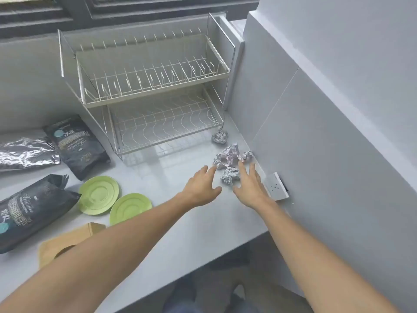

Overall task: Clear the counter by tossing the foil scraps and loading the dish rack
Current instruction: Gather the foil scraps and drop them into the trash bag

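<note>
Two open hands flank the nearest foil scrap [230, 175], and that bracketing is what your coming move turns on. Your left hand [199, 188] sits just to the scrap's left with fingers spread and nothing in its grip; your right hand [250, 185] sits just to its right, also spread and empty, its fingertips [241, 164] reaching past the scrap toward the bigger foil cluster [232, 155] behind it. The near scrap lies between your palms, a little ahead of both thumbs, so neither hand is clearly closer; a cupping close from both sides looks like the natural scoop.

Beyond the cluster, one more foil ball [220, 137] rests apart from the others, beside the front right foot of the dish rack [155, 86]. It lies farther forward, so I judge it needs a second reach or a longer sweep.

All the scraps sit on the tabletop [180, 222] near the right wall, close to the wall socket [276, 186] beside your right wrist. Crumpled balls have no long axis to speak of, so approach angle matters little.

Two green plates [112, 199] wait well to your left, nearer your left arm, and both rack tiers stand bare. I cannot see any bin in view.
</note>
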